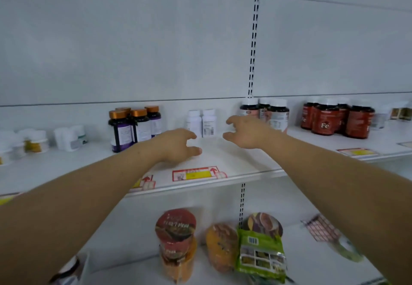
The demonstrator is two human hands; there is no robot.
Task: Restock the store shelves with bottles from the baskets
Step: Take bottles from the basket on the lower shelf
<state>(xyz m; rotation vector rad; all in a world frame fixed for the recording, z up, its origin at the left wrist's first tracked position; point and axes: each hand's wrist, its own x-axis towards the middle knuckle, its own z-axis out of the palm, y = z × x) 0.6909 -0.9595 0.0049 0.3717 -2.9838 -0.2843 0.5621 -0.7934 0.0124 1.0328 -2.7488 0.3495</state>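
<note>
While both arms are stretched toward the middle of the frame, nothing is grasped by either hand. The left hand [178, 145] is held just above the upper shelf [234, 162], its fingers loosely curved and empty. The right hand [246, 132] is raised slightly higher, at center right, with thumb and fingers spread in a relaxed C shape, also empty. Between and just behind the two hands, two white bottles [201, 123] are seen standing upright side by side at the back of the shelf; whether the left fingertips touch the nearer one cannot be told. To the left of them, a cluster of dark bottles with orange caps [133, 126] is placed, and further left small white jars [69, 138] are grouped. To the right, behind the right hand, dark bottles with white caps [270, 112] are set, and red-labelled bottles [334, 118] are ranged toward the right edge. A red and yellow price tag [197, 174] is fixed at the shelf's front edge. On the lower shelf, at bottom center, stacked cup containers [176, 240] and a green packet [260, 255] are displayed.
</note>
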